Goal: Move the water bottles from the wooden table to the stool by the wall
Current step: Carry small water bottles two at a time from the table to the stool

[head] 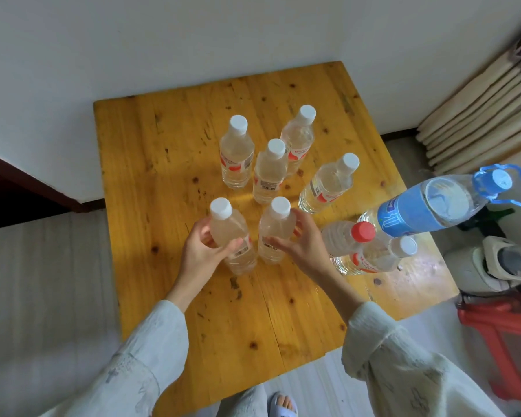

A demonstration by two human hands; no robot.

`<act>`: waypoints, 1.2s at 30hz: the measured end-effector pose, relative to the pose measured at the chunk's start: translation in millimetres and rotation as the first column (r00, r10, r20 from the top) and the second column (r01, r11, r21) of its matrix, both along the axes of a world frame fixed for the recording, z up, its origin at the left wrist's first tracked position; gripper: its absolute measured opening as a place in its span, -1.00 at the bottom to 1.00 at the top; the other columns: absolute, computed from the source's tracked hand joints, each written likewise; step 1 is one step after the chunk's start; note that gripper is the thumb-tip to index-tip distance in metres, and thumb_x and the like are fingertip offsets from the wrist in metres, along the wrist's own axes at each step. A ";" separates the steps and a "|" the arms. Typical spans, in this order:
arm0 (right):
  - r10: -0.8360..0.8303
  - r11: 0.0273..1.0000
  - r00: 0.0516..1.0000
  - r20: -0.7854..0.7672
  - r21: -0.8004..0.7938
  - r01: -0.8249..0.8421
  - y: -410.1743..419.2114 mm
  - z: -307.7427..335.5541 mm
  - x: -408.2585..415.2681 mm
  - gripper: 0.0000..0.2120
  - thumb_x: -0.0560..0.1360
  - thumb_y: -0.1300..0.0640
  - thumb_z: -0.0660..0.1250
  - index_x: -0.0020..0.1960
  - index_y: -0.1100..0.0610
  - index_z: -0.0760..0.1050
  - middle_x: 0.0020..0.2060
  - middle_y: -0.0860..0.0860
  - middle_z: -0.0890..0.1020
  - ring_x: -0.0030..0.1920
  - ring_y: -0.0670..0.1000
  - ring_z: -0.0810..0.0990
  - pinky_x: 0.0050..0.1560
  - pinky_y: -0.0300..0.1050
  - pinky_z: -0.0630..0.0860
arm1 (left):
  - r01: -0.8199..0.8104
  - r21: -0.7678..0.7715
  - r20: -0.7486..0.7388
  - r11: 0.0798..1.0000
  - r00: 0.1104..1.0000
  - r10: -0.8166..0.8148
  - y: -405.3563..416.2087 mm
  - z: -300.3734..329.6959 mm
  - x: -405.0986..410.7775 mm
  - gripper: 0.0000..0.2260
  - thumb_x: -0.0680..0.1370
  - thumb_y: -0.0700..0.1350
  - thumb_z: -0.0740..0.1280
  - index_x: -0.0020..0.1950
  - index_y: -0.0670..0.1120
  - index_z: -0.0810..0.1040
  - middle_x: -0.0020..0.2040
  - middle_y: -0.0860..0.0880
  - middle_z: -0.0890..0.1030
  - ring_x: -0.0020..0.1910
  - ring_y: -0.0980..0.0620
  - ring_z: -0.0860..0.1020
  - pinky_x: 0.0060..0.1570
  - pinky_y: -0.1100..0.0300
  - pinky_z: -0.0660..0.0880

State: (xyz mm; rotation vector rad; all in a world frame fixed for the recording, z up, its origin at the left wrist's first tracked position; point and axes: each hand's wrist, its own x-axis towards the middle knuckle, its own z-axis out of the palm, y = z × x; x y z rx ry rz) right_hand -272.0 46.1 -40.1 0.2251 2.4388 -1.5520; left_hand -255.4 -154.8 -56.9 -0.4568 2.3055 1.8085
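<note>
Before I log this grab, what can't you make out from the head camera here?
- Label text on the bottles: blurred, too small.
- Left hand fingers: behind its near-left bottle.
- Right hand fingertips: behind its near-centre bottle.
- Red stool: cut off by the right edge.

Seven small white-capped bottles are standing on the table (pixel 169 139): at 11 o'clock (pixel 236 152), at 12 (pixel 298 136), at centre (pixel 268 173), at 2 (pixel 328 185), at 7 (pixel 230 236), at 6 (pixel 275 230), and at 4 (pixel 376 257). One red-capped bottle (pixel 348 237) is sitting at 4 o'clock. One big blue-labelled bottle (pixel 433 206) is leaning at 3 o'clock. Two hands are showing, left (pixel 203 251) and right (pixel 301 245). One red stool (pixel 500 335) is standing at 4 o'clock.
</note>
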 end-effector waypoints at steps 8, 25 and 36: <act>-0.064 0.998 0.996 -0.055 -0.028 0.062 7.2 19.3 33.1 -0.21 0.22 -0.10 0.52 0.35 0.12 0.31 0.23 0.08 0.51 0.20 0.02 0.50 0.20 0.05 0.49 | -0.088 0.019 0.002 0.996 0.996 0.088 -8.3 8.3 20.0 -0.33 0.18 0.22 0.46 0.24 0.07 0.43 0.05 0.15 0.56 0.06 0.23 0.50 -0.11 0.35 0.41; -0.608 0.794 0.777 -0.165 -0.099 0.600 148.8 106.4 300.7 -0.44 0.26 0.16 0.53 0.22 0.10 0.44 0.10 0.05 0.55 0.09 -0.03 0.54 0.10 -0.11 0.50 | 0.631 0.139 -0.216 0.763 0.771 -0.599 165.5 110.9 144.1 -0.67 0.26 0.06 0.53 -0.03 0.16 0.56 -0.16 0.11 0.66 -0.20 0.23 0.57 -0.28 0.38 0.51; -0.932 0.309 0.275 -0.234 -0.121 0.943 211.0 147.3 616.4 -0.39 0.18 0.03 0.57 0.17 0.04 0.44 0.11 0.05 0.58 0.06 0.03 0.57 0.03 -0.01 0.55 | 0.925 0.151 -0.278 0.350 0.379 -0.883 325.0 137.3 386.9 -0.40 0.12 0.09 0.59 0.11 -0.02 0.56 -0.26 0.01 0.59 -0.44 0.28 0.51 -0.56 0.31 0.45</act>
